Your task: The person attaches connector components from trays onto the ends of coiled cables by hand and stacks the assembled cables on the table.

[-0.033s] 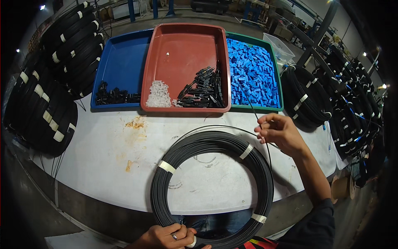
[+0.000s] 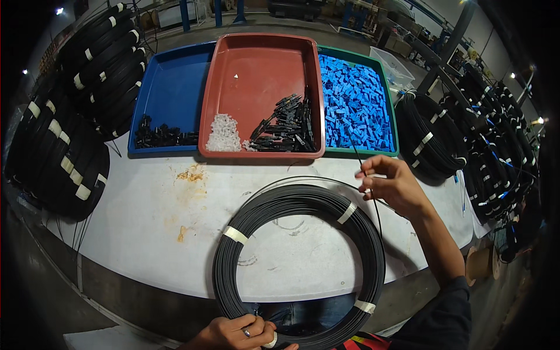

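A large coil of black cable (image 2: 374, 251) lies in front of me, bound with pale tape bands (image 2: 235, 235). My left hand (image 2: 242, 332), a ring on one finger, is closed on the coil's near left edge beside another tape band. Above the coil's far right side, my right hand (image 2: 396, 185) holds the loose cable end (image 2: 356, 153) between thumb and fingers. The thin end sticks up toward the green tray, and the strand (image 2: 379, 219) below the hand drops to the coil. One more loose strand (image 2: 303, 177) arcs over the coil's far side.
Behind the coil stand a blue tray (image 2: 175, 70) with small black parts, a red tray (image 2: 262, 64) with clear and black pieces, and a green tray (image 2: 392, 125) full of blue connectors. Stacked cable coils (image 2: 58, 157) flank the white table (image 2: 146, 221) left; more coils (image 2: 429, 140) stand right.
My right hand has shifted very slightly up and to the left with the cable end. The left hand and the coil are almost unmoved.
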Tool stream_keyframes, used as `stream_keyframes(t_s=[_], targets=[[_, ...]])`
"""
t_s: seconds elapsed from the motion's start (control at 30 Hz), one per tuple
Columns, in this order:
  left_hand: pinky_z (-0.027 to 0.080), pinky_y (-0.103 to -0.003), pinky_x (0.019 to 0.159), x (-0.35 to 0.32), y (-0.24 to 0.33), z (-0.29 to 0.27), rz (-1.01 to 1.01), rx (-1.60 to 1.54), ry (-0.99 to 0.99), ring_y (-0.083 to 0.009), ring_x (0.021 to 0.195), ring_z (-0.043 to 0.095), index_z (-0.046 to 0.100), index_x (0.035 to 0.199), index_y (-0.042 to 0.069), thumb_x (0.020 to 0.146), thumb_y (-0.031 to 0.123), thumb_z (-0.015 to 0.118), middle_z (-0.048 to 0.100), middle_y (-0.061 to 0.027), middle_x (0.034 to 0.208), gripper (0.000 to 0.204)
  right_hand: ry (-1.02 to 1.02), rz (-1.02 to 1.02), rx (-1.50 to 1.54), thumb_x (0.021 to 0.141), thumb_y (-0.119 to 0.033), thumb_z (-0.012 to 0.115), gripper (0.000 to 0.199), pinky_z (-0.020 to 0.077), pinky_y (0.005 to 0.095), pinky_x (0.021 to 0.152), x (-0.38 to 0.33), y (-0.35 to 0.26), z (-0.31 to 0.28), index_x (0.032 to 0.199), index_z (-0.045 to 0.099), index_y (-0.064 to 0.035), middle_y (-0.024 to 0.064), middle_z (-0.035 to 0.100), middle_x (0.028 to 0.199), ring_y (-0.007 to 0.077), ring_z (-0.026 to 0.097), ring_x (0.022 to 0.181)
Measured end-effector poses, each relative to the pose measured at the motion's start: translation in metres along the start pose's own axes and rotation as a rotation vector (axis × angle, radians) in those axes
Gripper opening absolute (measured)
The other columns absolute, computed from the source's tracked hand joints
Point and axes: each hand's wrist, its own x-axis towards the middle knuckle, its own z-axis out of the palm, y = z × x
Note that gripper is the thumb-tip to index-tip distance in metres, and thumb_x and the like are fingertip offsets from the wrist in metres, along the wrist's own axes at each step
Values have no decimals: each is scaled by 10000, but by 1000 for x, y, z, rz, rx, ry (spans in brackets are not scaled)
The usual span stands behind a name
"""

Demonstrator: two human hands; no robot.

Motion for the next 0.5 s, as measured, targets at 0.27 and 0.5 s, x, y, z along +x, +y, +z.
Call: stream_keyframes(t_s=[0.27,0.5], targets=[[486,-353,705,25,-2,-26,-301,-497,5,-212,786,619,676,1166,206,955,463,665,632,-49,912,332,77,25,89,912,-36,700,152,427,287,533,66,-16,33,1039,629,-79,33,714,927,94,537,631],[472,-374,637,34,-9,-22,-406,-371,93,-218,664,601,724,995,67,964,580,593,603,-60,743,531,75,-37,-15,945,-112,696,81,285,213,422,82,-10,72,1000,646,-81,21,677,847,44,451,525]])
